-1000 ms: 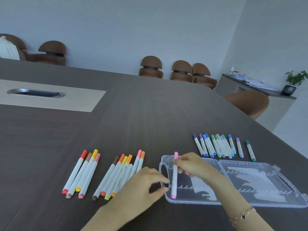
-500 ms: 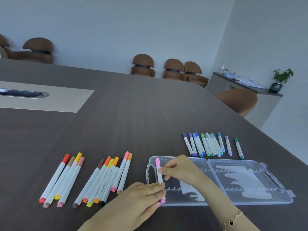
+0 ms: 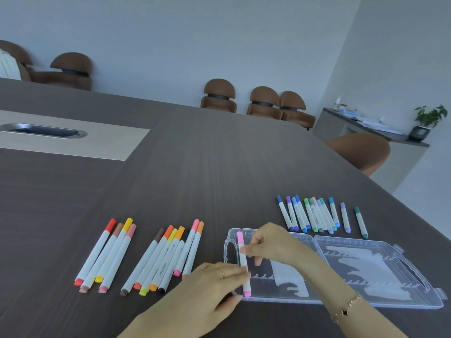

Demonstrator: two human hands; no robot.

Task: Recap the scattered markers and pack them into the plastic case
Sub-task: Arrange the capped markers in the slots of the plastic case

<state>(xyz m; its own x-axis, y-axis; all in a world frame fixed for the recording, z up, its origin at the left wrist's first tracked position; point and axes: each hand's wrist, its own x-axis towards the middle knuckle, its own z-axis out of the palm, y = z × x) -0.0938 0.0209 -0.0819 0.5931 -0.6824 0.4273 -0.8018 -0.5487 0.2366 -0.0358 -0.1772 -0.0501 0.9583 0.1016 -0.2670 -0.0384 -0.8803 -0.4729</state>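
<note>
Nearest, the left hand (image 3: 214, 286) lies low over the tabletop (image 3: 219, 167), its fingers stretched to the lower part of the pink marker (image 3: 243, 263) and pressing it; a second ago that grip was a thumb-and-finger pinch near the marker's bottom tip. The right hand (image 3: 267, 243) pinches the marker's barrel between thumb and fingertips just below the pink cap. The marker now lies in the leftmost slot of the open plastic case (image 3: 366, 272), beside the handle, where before it was held a little above that half. Left of the case lie two groups of warm-coloured markers (image 3: 156, 258), apparently unmoved. Beyond the case, the blue, green and purple markers (image 3: 317, 215) keep their row. Farther off stand brown chairs (image 3: 263, 101) against the wall.
</note>
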